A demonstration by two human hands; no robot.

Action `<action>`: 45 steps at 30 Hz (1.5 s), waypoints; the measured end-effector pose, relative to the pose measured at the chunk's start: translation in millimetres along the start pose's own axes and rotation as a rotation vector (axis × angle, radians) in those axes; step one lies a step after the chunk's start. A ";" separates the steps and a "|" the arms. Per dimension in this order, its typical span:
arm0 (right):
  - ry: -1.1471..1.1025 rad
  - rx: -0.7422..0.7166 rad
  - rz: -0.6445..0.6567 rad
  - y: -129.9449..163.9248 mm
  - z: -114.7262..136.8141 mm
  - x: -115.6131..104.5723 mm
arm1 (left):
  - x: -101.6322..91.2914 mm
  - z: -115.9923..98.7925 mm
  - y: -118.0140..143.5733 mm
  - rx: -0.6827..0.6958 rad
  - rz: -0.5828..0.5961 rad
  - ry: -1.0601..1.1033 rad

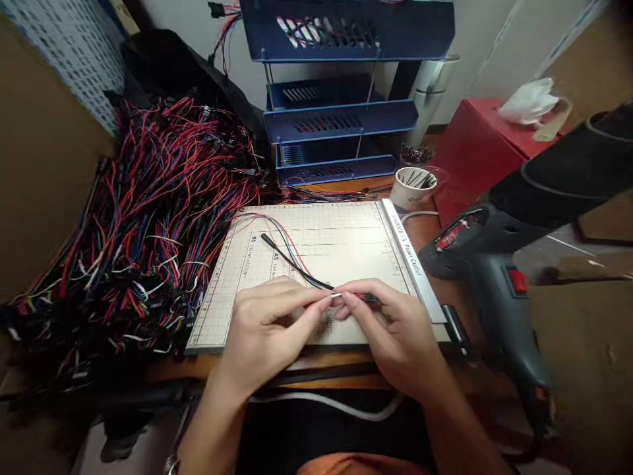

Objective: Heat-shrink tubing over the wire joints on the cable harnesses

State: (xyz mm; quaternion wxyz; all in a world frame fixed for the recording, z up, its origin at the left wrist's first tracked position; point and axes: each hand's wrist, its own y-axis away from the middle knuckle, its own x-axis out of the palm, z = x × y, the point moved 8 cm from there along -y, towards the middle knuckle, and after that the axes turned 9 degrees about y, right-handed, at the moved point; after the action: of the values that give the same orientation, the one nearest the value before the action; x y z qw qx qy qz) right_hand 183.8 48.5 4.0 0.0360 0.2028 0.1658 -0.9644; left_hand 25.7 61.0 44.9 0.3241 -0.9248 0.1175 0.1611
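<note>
Both hands pinch a thin black-and-red wire lead (297, 267) over the gridded paper cutter board (346, 237): left hand (270, 323) and right hand (390, 330) each clamped on it, apparently fitting its tip; steady alignment comes next.

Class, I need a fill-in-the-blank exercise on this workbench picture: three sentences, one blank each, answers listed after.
1. The left hand and right hand pinch a thin black ____ between their fingertips.
2. The hands work above a gridded beige paper ____.
3. The stacked plastic desk trays behind the white cup are ____ in colour.

Missing words: wire; cutter; blue
</note>
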 end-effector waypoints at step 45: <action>0.060 -0.084 0.007 -1.5 8.7 -0.3 | 3.3 -3.7 7.8 0.084 0.097 0.045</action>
State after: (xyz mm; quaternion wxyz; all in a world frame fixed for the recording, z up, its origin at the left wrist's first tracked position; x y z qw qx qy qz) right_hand 180.6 47.0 12.1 0.0429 0.2304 0.2064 -0.9500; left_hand 27.1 52.3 42.1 0.3517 -0.9070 0.1760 0.1509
